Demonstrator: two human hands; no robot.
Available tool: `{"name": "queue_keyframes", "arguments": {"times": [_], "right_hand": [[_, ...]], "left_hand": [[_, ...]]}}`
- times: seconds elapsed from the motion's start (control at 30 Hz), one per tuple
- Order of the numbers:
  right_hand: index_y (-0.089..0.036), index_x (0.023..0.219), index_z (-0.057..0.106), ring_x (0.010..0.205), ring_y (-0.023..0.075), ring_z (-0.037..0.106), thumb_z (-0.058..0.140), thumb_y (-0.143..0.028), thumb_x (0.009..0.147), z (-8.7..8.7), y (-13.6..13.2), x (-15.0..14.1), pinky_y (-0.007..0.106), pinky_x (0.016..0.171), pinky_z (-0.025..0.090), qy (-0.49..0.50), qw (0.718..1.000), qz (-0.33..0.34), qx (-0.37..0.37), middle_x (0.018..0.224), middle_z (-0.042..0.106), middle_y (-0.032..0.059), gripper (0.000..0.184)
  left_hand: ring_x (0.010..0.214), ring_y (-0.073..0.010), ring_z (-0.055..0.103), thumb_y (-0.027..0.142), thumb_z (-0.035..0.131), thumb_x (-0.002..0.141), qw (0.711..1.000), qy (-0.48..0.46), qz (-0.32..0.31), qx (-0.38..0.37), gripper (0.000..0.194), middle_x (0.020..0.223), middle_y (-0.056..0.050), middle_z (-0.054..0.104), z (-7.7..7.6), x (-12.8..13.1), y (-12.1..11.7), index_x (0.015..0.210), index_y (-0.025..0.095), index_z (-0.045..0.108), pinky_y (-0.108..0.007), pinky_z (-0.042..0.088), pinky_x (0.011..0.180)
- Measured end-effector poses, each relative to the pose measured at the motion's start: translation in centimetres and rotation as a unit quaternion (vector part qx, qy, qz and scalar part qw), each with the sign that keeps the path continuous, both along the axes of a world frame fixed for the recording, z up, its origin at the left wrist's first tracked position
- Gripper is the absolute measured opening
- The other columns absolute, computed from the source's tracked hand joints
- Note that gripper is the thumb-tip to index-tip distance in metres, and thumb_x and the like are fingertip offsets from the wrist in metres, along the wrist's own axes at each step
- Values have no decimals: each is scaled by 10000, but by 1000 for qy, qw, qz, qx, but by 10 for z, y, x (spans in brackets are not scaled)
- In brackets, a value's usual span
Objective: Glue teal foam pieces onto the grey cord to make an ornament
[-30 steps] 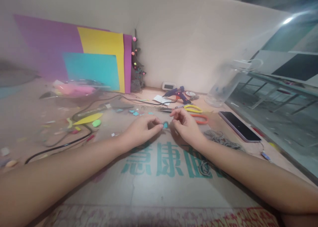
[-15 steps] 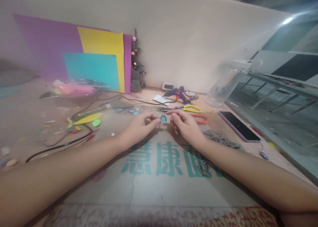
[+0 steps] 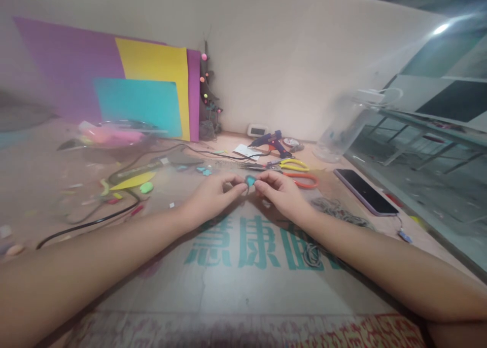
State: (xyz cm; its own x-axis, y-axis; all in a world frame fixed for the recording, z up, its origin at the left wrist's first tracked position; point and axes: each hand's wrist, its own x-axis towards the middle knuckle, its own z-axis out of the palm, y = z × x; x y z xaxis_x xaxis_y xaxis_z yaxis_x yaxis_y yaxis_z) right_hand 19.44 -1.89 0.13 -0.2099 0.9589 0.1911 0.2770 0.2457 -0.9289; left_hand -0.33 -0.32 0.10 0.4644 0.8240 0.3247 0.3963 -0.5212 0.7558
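Between my two hands is a small teal piece [image 3: 250, 180] with a dark grey cord-like edge around it. My left hand [image 3: 215, 195] pinches its left side between thumb and fingers. From the right, my right hand [image 3: 282, 192] has thumb and forefinger closed on the other side of the piece. A short grey end hangs below it by the left thumb. Just beyond the hands lie orange-handled scissors [image 3: 309, 180] and yellow-handled pliers [image 3: 294, 165]. A tangle of grey cord [image 3: 338, 211] rests beside my right forearm, and a small cord coil [image 3: 312, 256] lies nearer.
A hot glue gun [image 3: 271, 144] with a lit red light stands at the back, its black cable running left. A phone [image 3: 365, 192] lies at right near the table edge. Coloured sheets [image 3: 152, 59] lean on the wall. A clear plastic jug [image 3: 338, 132] stands back right.
My right hand has moved left, and its thumb and forefinger have closed on the teal piece. My left hand keeps its pinch.
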Motion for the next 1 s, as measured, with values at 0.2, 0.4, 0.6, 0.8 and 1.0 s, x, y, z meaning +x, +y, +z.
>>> {"name": "queue_keyframes", "arguments": {"times": [0.2, 0.4, 0.6, 0.8, 1.0], "right_hand": [[-190, 812, 550, 535, 90, 415, 626, -458, 818, 2, -2, -1, 238, 514, 338, 18, 1000, 18, -6, 650, 522, -40, 279], [-194, 813, 528, 552, 97, 436, 596, -425, 832, 2, -2, -1, 241, 535, 354, 19, 1000, 9, 4, 665, 541, -34, 241], [-196, 791, 516, 587, 102, 456, 598, -411, 826, -2, -1, -2, 233, 550, 368, -13, 1000, 4, -2, 673, 518, -38, 233], [-197, 798, 514, 558, 97, 444, 594, -411, 824, -1, -2, -3, 231, 529, 366, -9, 1000, 6, -14, 659, 511, -45, 230], [-201, 785, 506, 564, 105, 470, 590, -407, 824, 0, -3, -4, 232, 525, 378, -15, 1000, 0, -11, 650, 531, -40, 226]], "left_hand": [[731, -155, 595, 364, 498, 903, 999, 17, -32, 0, 275, 784, -1, 676, 1, 0, 0, 786, 172, 657, -260, 450, 724], [903, -179, 642, 340, 458, 930, 999, -36, -10, -18, 266, 947, -29, 708, -4, -1, 5, 1041, 192, 650, -277, 476, 824], [839, -191, 625, 427, 504, 897, 1000, -18, 19, 2, 296, 835, -15, 700, 4, 0, 1, 829, 178, 650, -280, 473, 811], [778, -181, 601, 378, 526, 870, 999, 6, 33, 8, 239, 799, -1, 688, 5, 1, 0, 790, 182, 638, -280, 456, 792], [828, -187, 612, 405, 475, 909, 999, -21, 27, -9, 291, 837, -12, 696, 1, 0, 2, 840, 180, 647, -261, 460, 764]]}}
